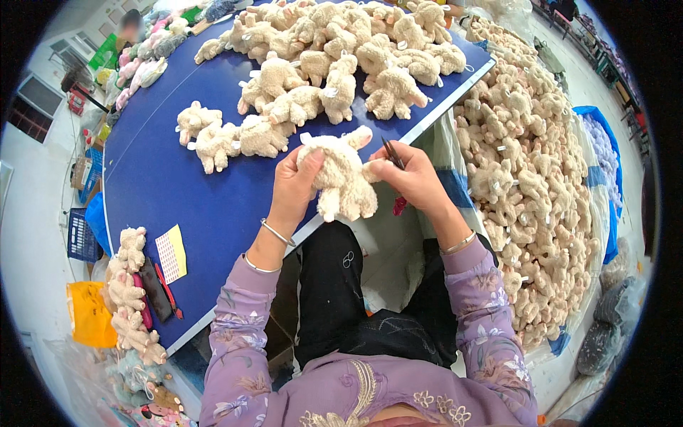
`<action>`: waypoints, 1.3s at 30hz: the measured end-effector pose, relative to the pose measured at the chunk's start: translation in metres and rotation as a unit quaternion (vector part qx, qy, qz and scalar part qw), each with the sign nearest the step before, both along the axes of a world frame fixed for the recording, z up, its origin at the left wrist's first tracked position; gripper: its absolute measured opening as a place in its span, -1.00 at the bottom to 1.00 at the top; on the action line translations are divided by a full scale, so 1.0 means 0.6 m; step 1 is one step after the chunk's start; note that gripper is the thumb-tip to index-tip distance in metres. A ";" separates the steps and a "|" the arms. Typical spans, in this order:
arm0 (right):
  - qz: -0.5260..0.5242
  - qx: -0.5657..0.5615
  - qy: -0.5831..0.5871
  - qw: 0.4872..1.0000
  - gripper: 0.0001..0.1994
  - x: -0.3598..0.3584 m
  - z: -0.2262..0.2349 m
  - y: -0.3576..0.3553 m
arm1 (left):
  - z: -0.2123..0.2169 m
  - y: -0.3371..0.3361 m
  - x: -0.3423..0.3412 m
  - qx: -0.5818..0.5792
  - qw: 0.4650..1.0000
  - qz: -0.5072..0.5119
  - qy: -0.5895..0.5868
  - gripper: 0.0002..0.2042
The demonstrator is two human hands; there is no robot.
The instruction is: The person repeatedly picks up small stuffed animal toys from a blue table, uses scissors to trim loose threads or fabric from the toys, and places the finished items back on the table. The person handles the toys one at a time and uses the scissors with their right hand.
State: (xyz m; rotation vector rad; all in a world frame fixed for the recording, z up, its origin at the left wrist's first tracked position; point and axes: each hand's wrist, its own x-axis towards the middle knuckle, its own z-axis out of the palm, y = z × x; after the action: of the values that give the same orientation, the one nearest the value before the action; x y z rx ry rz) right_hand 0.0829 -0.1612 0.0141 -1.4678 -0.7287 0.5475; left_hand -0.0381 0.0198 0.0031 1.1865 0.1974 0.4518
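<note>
A cream plush animal toy point(343, 178) is held over the near edge of the blue table point(171, 192). My left hand point(295, 186) grips its left side, thumb on the fuzzy body. My right hand point(413, 179) pinches the toy's right limb and also holds small dark scissors point(392, 153) with a red handle end below the palm. Both wrists wear thin bangles. My lap in dark trousers lies below the toy.
Many more cream plush toys point(334, 64) are heaped on the far table. A big pile of the same toys point(530, 178) fills a bag on the floor to the right. A yellow sticker sheet point(171, 253), a dark case and a few toys point(128, 285) lie at the left.
</note>
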 end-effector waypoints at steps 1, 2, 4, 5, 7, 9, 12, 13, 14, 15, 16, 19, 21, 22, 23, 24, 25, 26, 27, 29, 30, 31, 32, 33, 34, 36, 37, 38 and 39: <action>-0.013 -0.001 -0.003 1.000 -0.77 0.006 0.001 -0.003 | 0.002 0.003 0.003 0.014 1.000 -0.005 -0.016 -0.80; -0.028 0.013 0.094 0.995 -0.75 0.015 0.000 -0.008 | 0.007 -0.003 0.002 0.022 0.999 -0.012 -0.027 -0.81; -0.045 0.060 0.122 0.990 -0.75 0.024 0.011 -0.016 | 0.009 -0.006 0.000 0.070 0.997 -0.024 -0.020 -0.82; -0.056 0.073 0.123 0.988 -0.75 0.027 0.014 -0.018 | 0.008 -0.005 -0.001 0.098 0.994 -0.040 -0.005 -0.81; -0.077 0.048 0.056 0.994 -0.78 0.023 0.020 -0.020 | 0.006 -0.006 -0.004 0.153 0.985 -0.071 0.025 -0.80; -0.077 0.071 -0.069 0.992 -0.81 0.017 0.016 -0.010 | 0.005 -0.013 -0.002 0.161 0.983 -0.081 0.034 -0.79; -0.038 0.000 -0.182 0.983 -0.83 0.003 0.023 -0.018 | -0.002 -0.014 -0.002 0.203 0.974 -0.095 0.039 -0.77; -0.027 -0.001 -0.252 0.967 -0.84 0.002 0.025 -0.016 | -0.003 -0.014 -0.003 0.212 0.971 -0.099 0.049 -0.76; -0.026 -0.008 -0.267 0.963 -0.86 0.005 0.020 -0.015 | -0.003 -0.014 -0.003 0.222 0.968 -0.104 0.059 -0.76; -0.025 -0.014 -0.281 0.959 -0.87 0.008 0.009 -0.013 | -0.003 -0.015 -0.003 0.216 0.969 -0.110 0.057 -0.76; -0.025 -0.021 -0.296 0.955 -0.88 0.010 0.003 -0.012 | -0.003 -0.016 -0.004 0.210 0.969 -0.116 0.056 -0.76; -0.083 0.008 -0.160 0.984 -0.86 0.012 0.005 -0.012 | -0.002 -0.014 -0.003 0.147 0.981 -0.122 0.036 -0.76; -0.128 0.013 -0.067 0.989 -0.82 0.025 0.005 -0.017 | 0.000 -0.012 -0.004 0.114 0.987 -0.112 0.025 -0.78; -0.138 0.017 -0.059 0.989 -0.81 0.034 0.001 -0.020 | 0.002 -0.012 -0.004 0.110 0.988 -0.103 0.022 -0.78; -0.148 0.020 -0.051 0.988 -0.81 0.040 0.000 -0.023 | 0.003 -0.012 -0.003 0.105 0.990 -0.093 0.020 -0.79; -0.149 0.017 -0.058 0.987 -0.81 0.041 0.001 -0.026 | 0.001 -0.009 -0.003 0.101 0.990 -0.100 0.025 -0.79; -0.137 0.028 -0.082 0.987 -0.81 0.036 0.004 -0.027 | 0.002 -0.010 -0.003 0.105 0.989 -0.105 0.026 -0.79; -0.125 0.038 -0.106 0.986 -0.81 0.025 0.010 -0.028 | 0.003 -0.012 -0.003 0.110 0.987 -0.110 0.027 -0.79; -0.114 0.049 -0.129 0.984 -0.82 0.018 0.013 -0.026 | 0.003 -0.013 -0.002 0.114 0.986 -0.116 0.028 -0.79; -0.063 0.038 -0.188 0.979 -0.88 0.013 0.009 -0.019 | 0.002 -0.013 -0.002 0.124 0.985 -0.119 0.033 -0.79; -0.037 0.010 -0.234 0.971 -0.88 0.004 0.022 -0.017 | 0.001 -0.013 -0.003 0.130 0.984 -0.120 0.036 -0.79; -0.011 -0.017 -0.280 0.960 -0.89 -0.003 0.030 -0.015 | 0.001 -0.013 -0.004 0.146 0.981 -0.119 0.043 -0.79; 0.005 -0.019 -0.301 0.953 -0.89 -0.003 0.020 -0.012 | 0.002 -0.014 -0.005 0.163 0.978 -0.121 0.047 -0.79; -0.009 -0.015 -0.250 0.968 -0.88 -0.003 0.020 -0.013 | 0.003 -0.015 -0.005 0.180 0.975 -0.123 0.052 -0.79; -0.023 -0.011 -0.199 0.980 -0.88 -0.002 0.020 -0.014 | 0.001 -0.014 -0.004 0.173 0.976 -0.123 0.052 -0.78; -0.064 0.031 -0.172 0.982 -0.88 0.012 0.010 -0.014 | -0.004 -0.007 -0.003 0.162 0.978 -0.118 0.053 -0.75; -0.095 0.041 -0.131 0.986 -0.87 0.016 0.013 -0.018 | -0.003 -0.006 -0.003 0.147 0.982 -0.111 0.046 -0.75; -0.116 0.047 -0.083 0.989 -0.86 0.023 0.012 -0.022 | -0.004 -0.005 -0.004 0.131 0.985 -0.104 0.039 -0.75; -0.137 0.054 -0.035 0.989 -0.85 0.032 0.011 -0.027 | -0.003 -0.005 -0.004 0.115 0.988 -0.097 0.032 -0.74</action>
State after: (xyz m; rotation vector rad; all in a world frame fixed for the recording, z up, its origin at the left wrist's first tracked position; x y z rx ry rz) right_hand 0.1022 -0.1772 0.0207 -1.4613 -0.5891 0.2442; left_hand -0.0403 0.0170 0.0010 1.4326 0.0844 0.2700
